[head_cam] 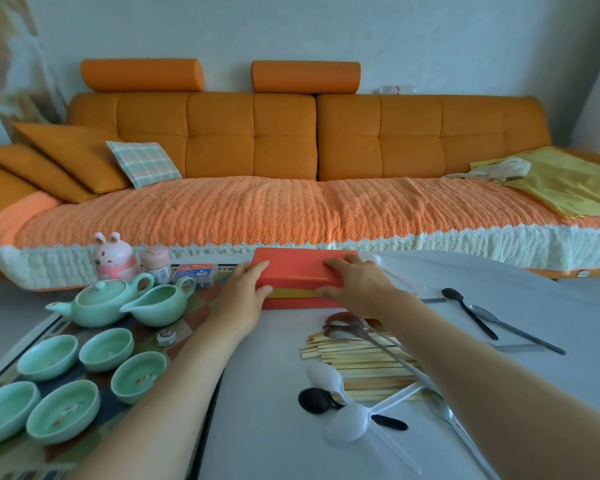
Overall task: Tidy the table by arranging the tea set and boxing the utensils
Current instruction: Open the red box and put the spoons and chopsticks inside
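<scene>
At the far edge of the table (274,427) I've got my left hand (245,292) and right hand (352,284) clamped on the red box (298,271), lid just lifting I think, contents hidden, so next I open it for those loose chopsticks (361,362) and spoons (329,400) nearby.

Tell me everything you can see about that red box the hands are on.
The red box is a long, flat rectangle, seemingly card, with a yellow band along its near side between lid and base. It lies level on the white table, far side, near the sofa. The lid looks on, perhaps slightly raised. The left hand holds its left end, thumb at the front; the right hand lies over its right end. Utensils lie loose in front, none visibly inside.
</scene>
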Demonstrator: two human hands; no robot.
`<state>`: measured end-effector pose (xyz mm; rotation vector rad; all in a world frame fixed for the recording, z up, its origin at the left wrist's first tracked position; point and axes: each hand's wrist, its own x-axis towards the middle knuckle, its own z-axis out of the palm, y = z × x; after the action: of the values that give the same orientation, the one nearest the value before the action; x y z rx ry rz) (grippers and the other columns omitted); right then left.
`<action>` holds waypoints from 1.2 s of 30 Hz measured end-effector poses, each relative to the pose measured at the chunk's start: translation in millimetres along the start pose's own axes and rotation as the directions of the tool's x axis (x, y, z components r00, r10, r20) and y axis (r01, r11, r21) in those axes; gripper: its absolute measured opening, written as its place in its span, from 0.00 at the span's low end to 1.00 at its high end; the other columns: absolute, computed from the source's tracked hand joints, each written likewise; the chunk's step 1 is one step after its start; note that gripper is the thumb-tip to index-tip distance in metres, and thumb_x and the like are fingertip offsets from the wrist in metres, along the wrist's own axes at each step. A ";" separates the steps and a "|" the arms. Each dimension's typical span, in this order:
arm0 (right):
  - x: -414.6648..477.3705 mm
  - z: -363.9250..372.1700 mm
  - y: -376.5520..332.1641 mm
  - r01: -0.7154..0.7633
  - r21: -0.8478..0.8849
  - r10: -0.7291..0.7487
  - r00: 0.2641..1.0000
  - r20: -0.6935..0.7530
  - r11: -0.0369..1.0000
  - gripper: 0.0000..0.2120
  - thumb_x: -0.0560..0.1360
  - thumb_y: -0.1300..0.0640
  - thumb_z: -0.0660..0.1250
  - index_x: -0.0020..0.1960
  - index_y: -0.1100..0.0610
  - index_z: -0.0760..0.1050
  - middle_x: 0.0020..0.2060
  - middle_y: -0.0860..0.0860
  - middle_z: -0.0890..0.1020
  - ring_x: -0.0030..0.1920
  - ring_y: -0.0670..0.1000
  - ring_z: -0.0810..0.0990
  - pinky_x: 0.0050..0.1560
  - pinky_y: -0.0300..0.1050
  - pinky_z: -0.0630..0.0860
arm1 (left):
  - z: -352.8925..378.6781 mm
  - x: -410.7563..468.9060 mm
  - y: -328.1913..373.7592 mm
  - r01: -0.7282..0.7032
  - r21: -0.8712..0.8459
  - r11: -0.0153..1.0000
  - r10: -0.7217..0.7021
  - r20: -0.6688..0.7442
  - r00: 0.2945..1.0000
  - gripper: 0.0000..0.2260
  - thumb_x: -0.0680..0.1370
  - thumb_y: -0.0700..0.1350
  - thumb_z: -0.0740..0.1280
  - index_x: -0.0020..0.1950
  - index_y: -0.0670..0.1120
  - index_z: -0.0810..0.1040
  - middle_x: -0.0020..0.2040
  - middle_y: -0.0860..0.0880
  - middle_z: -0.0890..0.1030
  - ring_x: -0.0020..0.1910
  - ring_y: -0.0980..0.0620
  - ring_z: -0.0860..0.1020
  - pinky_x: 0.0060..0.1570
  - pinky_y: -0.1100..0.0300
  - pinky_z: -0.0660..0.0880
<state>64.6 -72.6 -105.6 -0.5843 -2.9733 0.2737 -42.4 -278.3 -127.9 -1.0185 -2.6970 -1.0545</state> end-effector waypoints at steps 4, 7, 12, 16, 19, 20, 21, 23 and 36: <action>-2.2 0.4 1.4 0.022 0.042 -0.021 0.999 -0.027 0.999 0.38 0.74 0.29 0.57 0.78 0.46 0.56 0.73 0.55 0.64 0.67 0.60 0.68 0.66 0.56 0.70 | -2.6 2.3 3.0 -0.082 -0.023 0.996 0.080 -0.075 0.994 0.21 0.83 0.47 0.61 0.76 0.51 0.64 0.76 0.49 0.63 0.70 0.48 0.68 0.62 0.57 0.67; -6.2 -1.4 0.0 0.035 0.101 -0.030 0.998 -0.055 0.994 0.34 0.76 0.33 0.59 0.77 0.45 0.57 0.75 0.53 0.60 0.72 0.60 0.62 0.69 0.58 0.64 | -4.9 3.4 7.3 -0.105 -0.005 0.995 0.103 -0.117 0.988 0.20 0.83 0.48 0.60 0.75 0.51 0.65 0.74 0.51 0.65 0.67 0.48 0.71 0.60 0.54 0.71; -5.7 -7.4 3.9 0.124 0.063 -0.109 0.973 -0.203 0.990 0.29 0.78 0.61 0.61 0.76 0.44 0.61 0.75 0.53 0.61 0.73 0.58 0.59 0.68 0.64 0.65 | -13.1 11.9 27.6 -0.167 -0.037 0.985 0.154 -0.234 0.960 0.17 0.83 0.47 0.61 0.71 0.50 0.68 0.70 0.50 0.71 0.66 0.49 0.72 0.58 0.58 0.69; -14.8 -18.8 25.2 0.124 -0.023 -0.124 0.923 -0.365 0.992 0.31 0.76 0.69 0.60 0.74 0.46 0.64 0.69 0.47 0.74 0.65 0.56 0.74 0.58 0.54 0.76 | -10.2 17.9 58.9 -0.190 -0.081 0.978 0.168 -0.220 0.961 0.22 0.82 0.48 0.62 0.76 0.53 0.62 0.74 0.50 0.68 0.71 0.49 0.68 0.60 0.59 0.67; -25.1 -30.5 55.4 0.027 -0.106 -0.070 0.902 -0.426 0.994 0.33 0.74 0.71 0.62 0.74 0.48 0.65 0.71 0.47 0.73 0.60 0.55 0.79 0.52 0.50 0.79 | 3.1 20.8 86.5 -0.159 -0.097 0.983 0.145 -0.135 0.980 0.33 0.82 0.51 0.62 0.80 0.55 0.45 0.77 0.49 0.63 0.71 0.46 0.69 0.59 0.55 0.71; -29.9 -34.6 66.1 -0.005 -0.124 -0.050 0.898 -0.438 0.992 0.31 0.75 0.70 0.61 0.74 0.48 0.65 0.71 0.47 0.72 0.60 0.55 0.79 0.51 0.49 0.78 | 9.3 20.8 95.7 -0.149 -0.079 0.986 0.140 -0.111 0.984 0.36 0.82 0.53 0.63 0.80 0.55 0.41 0.78 0.48 0.63 0.71 0.45 0.70 0.57 0.55 0.71; -34.8 -38.2 76.9 -0.033 -0.139 -0.033 0.894 -0.446 0.990 0.31 0.76 0.70 0.60 0.74 0.47 0.64 0.72 0.47 0.72 0.59 0.54 0.80 0.50 0.49 0.78 | 16.2 20.6 105.2 -0.146 -0.051 0.988 0.141 -0.080 0.987 0.37 0.81 0.54 0.62 0.80 0.56 0.39 0.78 0.47 0.62 0.71 0.44 0.69 0.57 0.55 0.71; -47.1 -45.0 99.6 -0.091 -0.176 0.003 0.895 -0.445 0.980 0.32 0.76 0.69 0.59 0.75 0.46 0.62 0.71 0.46 0.72 0.58 0.54 0.80 0.48 0.48 0.79 | 32.8 18.8 126.5 -0.167 -0.002 0.986 0.167 -0.003 0.986 0.38 0.81 0.55 0.62 0.79 0.55 0.37 0.78 0.45 0.59 0.74 0.44 0.64 0.64 0.51 0.69; -98.5 -40.8 225.3 -0.489 -0.201 0.413 0.850 -0.327 0.849 0.26 0.77 0.65 0.61 0.72 0.48 0.63 0.60 0.49 0.76 0.64 0.57 0.71 0.46 0.49 0.76 | 147.1 7.8 221.6 -0.336 0.151 0.930 0.223 0.497 0.838 0.26 0.83 0.60 0.51 0.80 0.56 0.54 0.80 0.54 0.54 0.78 0.52 0.51 0.75 0.48 0.52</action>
<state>243.1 101.1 -115.6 -1.2558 -2.5797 -0.1892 110.3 -61.1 -109.4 -1.7477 -2.7879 -0.4614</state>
